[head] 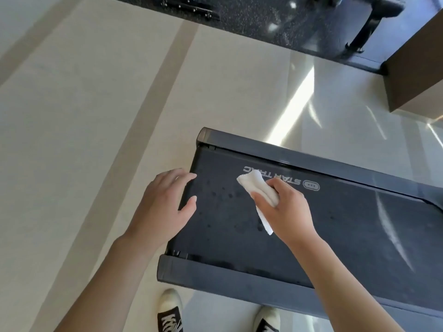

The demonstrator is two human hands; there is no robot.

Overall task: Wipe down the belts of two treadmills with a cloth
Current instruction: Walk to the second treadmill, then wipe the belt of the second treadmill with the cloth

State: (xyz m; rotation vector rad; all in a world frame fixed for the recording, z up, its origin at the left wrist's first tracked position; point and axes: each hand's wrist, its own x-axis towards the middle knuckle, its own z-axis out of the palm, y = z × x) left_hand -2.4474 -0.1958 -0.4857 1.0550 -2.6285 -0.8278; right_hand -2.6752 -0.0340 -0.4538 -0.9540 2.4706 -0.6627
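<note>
White cloth [257, 188] in right hand [285, 212] covers belt [335, 231] lettering "STAR TRAC".

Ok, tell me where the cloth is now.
In the head view, the cloth is gripped in the right hand, over the treadmill belt beside its printed logo.

Bright, even daylight fills the frame. Glare streaks the glossy pale tiled floor [294, 111] at upper right and the dark treadmill belt [335, 236] at right. Wide-angle bending curves the edges, slightly soft.

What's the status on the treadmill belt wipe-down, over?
Right hand grips white cloth on treadmill belt. Left hand open at belt's rear edge. Dark spots beside cloth. Nothing in the way.
</note>
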